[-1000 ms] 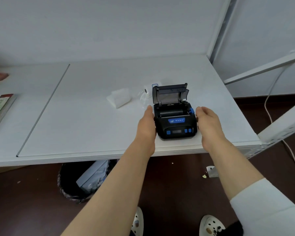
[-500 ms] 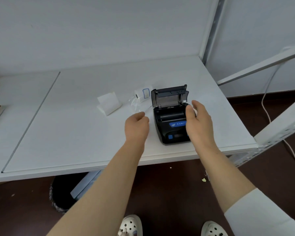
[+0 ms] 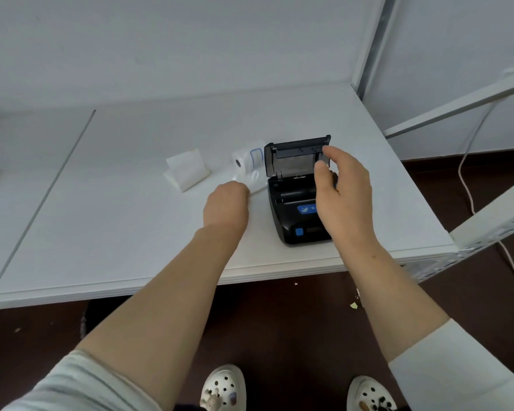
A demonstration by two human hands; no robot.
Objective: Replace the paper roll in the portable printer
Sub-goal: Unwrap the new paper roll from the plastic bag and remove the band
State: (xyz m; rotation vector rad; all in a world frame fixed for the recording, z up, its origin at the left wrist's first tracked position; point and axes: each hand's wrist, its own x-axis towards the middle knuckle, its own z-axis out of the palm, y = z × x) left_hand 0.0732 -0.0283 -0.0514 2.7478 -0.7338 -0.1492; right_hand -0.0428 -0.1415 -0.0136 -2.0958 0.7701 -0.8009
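A black portable printer [image 3: 291, 215] sits near the front right of the white table [image 3: 131, 232], with its lid [image 3: 291, 157] standing open and upright. My right hand [image 3: 343, 197] hovers over the printer, thumb and index finger pinching the lid's right edge. A white paper roll [image 3: 247, 158] with a blue label lies left of the lid inside a clear plastic wrapper [image 3: 254, 180]. My left hand [image 3: 226, 207] is at the wrapper's near edge with its fingers curled under and hidden, so I cannot see whether it holds the plastic.
A folded white paper piece [image 3: 187, 170] lies left of the roll. A seam [image 3: 42, 203] runs across the table at the left. A white metal rack frame [image 3: 487, 221] and a cable [image 3: 465, 179] are to the right. A dark bin [image 3: 101, 310] sits under the table.
Both hands left the printer's sides. My left hand moved left and forward to the wrapped roll. My right hand rose over the printer to the lid's right edge.
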